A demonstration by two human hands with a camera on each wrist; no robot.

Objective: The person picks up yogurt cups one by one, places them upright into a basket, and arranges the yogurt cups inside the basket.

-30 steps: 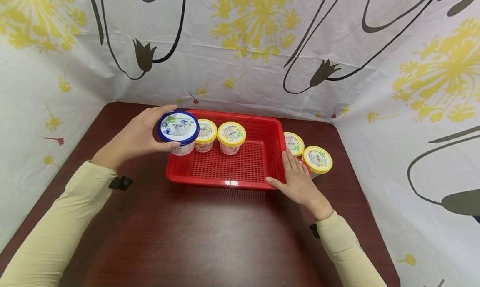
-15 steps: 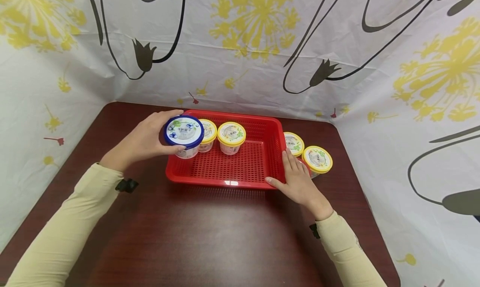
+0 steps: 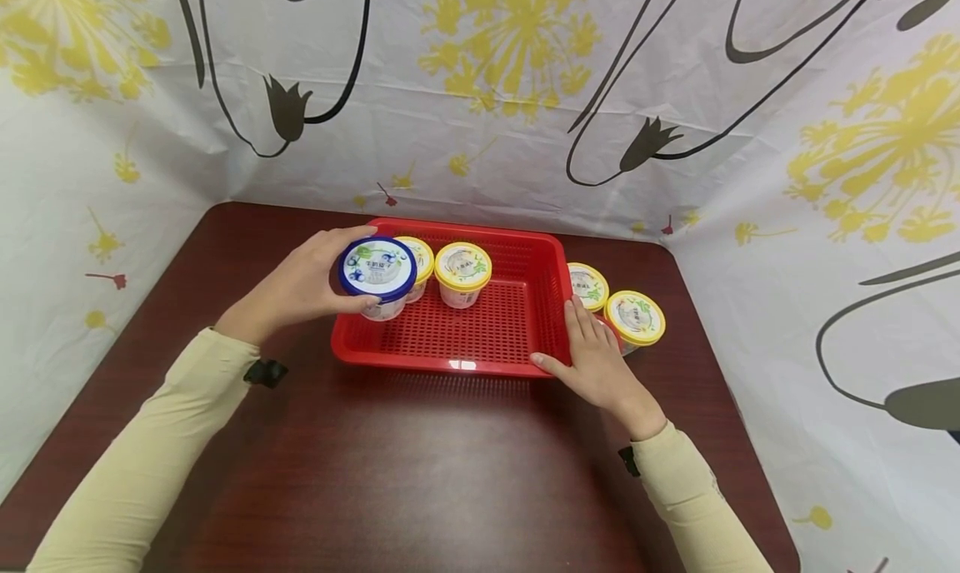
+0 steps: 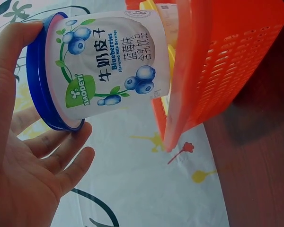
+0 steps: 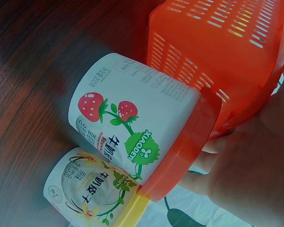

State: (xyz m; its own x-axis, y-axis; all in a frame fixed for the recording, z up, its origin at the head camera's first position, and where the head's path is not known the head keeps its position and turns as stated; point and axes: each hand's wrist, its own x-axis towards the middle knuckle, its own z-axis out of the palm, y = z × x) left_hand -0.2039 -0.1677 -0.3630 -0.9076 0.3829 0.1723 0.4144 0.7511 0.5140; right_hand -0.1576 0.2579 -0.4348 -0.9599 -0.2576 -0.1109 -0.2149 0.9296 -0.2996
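Note:
My left hand [image 3: 296, 281] grips a blue-lidded blueberry milk drink cup [image 3: 378, 269] by its lid, thumb in front and fingers behind. The cup is upright over the left end of the red plastic basket [image 3: 442, 365]; in the left wrist view its printed side shows beside the basket rim. Inside the basket stand two yellow-lidded cups, one [image 3: 463, 269] near the middle and one [image 3: 422, 261] partly hidden behind the blue-lidded cup. My right hand [image 3: 603, 373] rests with extended fingers on the basket's right rim, its thumb at the front corner.
Right of the basket stand two yellow-lidded cups [image 3: 635, 316] and a red-lidded strawberry cup [image 5: 137, 113], mostly hidden by my right hand in the head view. The dark wooden table [image 3: 420, 473] meets a patterned cloth [image 3: 480, 165] at the back and sides.
My left hand has carried the blue-lidded cup to the right and slightly nearer, further over the basket, covering more of the yellow-lidded cup behind. My right hand stays on the rim.

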